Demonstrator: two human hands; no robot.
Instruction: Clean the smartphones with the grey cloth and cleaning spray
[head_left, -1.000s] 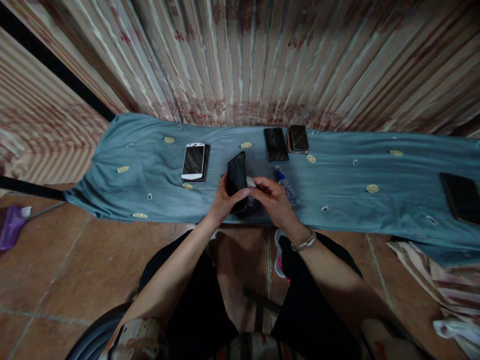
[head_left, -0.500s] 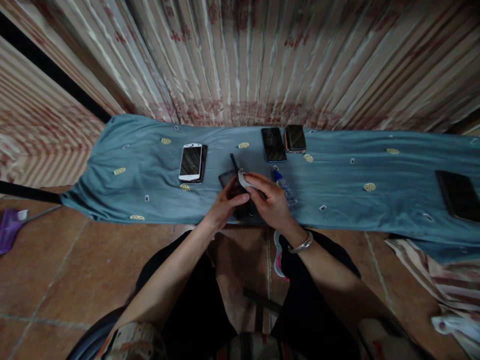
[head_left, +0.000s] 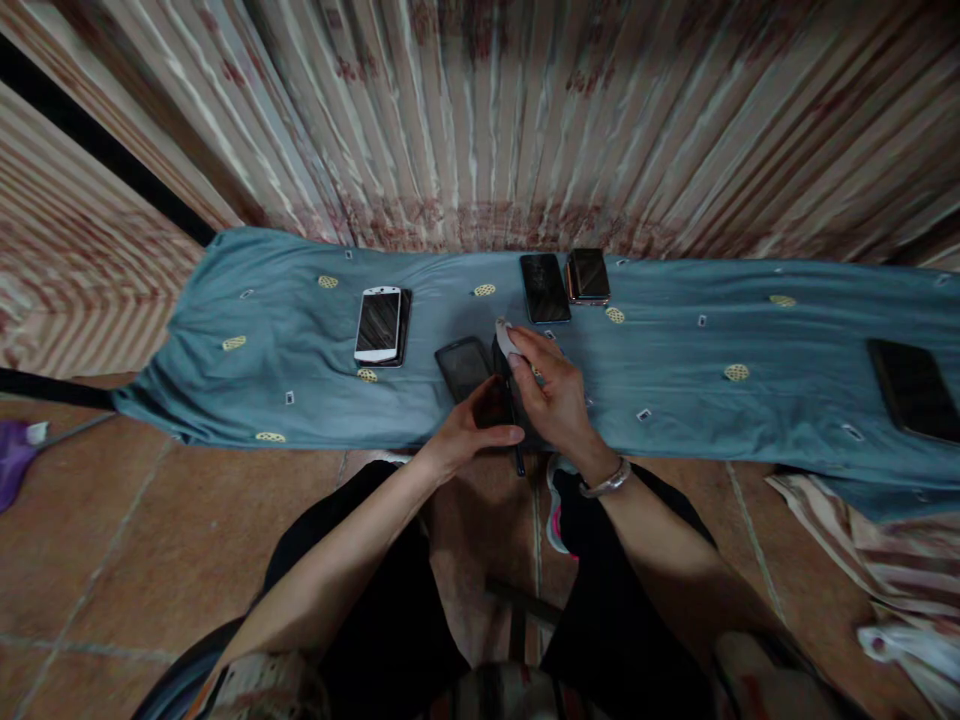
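My left hand is closed around a dark phone, which is turned nearly edge-on to me above the near edge of the blue fabric. In my right hand a small pale grey wipe is pinched and pressed against the far end of that phone. Just left of the held phone, another dark phone lies flat on the fabric, partly covered by my left hand. The blue bottle seen earlier is hidden behind my right hand.
Blue patterned fabric covers a long narrow surface. A white phone lies on a dark one at left. Behind my hands are a black phone and a stack of phones. A dark device lies far right; a curtain hangs behind.
The held phone has been turned edge-on and moved slightly right and toward me, uncovering more of the flat phone. My right hand with the wipe has shifted right, covering the blue bottle.
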